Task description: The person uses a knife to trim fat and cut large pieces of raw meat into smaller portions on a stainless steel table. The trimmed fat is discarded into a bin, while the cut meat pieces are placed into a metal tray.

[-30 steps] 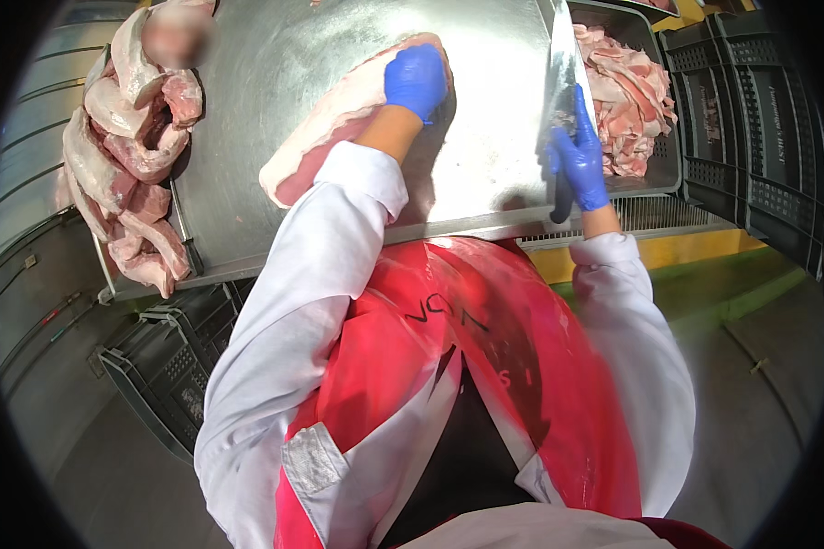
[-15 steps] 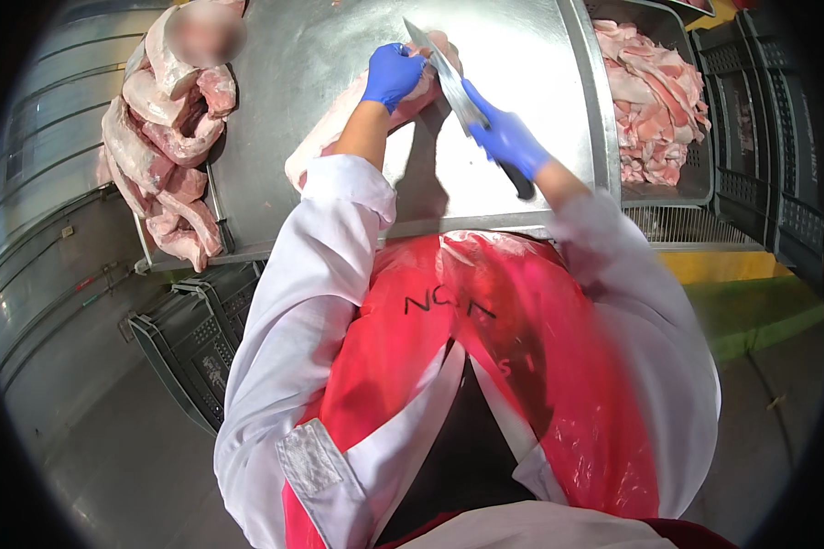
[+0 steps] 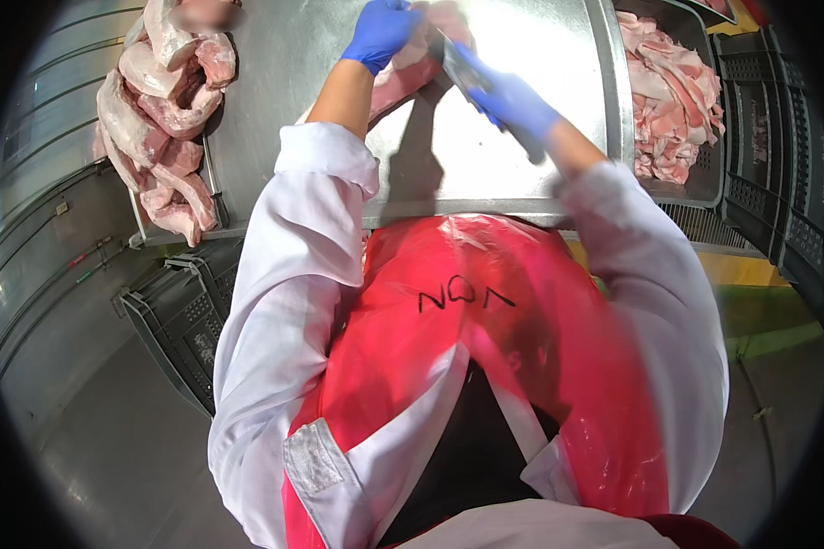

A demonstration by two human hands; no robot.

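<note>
A long pale-pink piece of meat [image 3: 405, 80] lies on the metal worktop, partly covered by my left forearm. My left hand [image 3: 382, 35], in a blue glove, is closed on the meat's upper side towards its far end; the fingertips are partly hidden. In my right hand [image 3: 515, 102], also blue-gloved, is a knife [image 3: 459, 68]. Its dark handle [image 3: 527, 144] sticks out below the fist, and the blade slants up and left to the meat's right side. Motion blurs the blade, so whether it cuts into the flesh is hard to tell.
Several larger meat pieces [image 3: 146, 114] are piled along the worktop's left edge. A dark crate [image 3: 700, 156] of pale trimmings [image 3: 668, 96] stands at the right, beside stacked black crates [image 3: 769, 137]. Another black crate [image 3: 178, 316] sits low on the left. The worktop [image 3: 275, 82] has a raised rim.
My left hand has moved farther away and slightly left along the meat. The right hand and knife have shifted slightly away and right, with the blade now lower against the meat's side.
</note>
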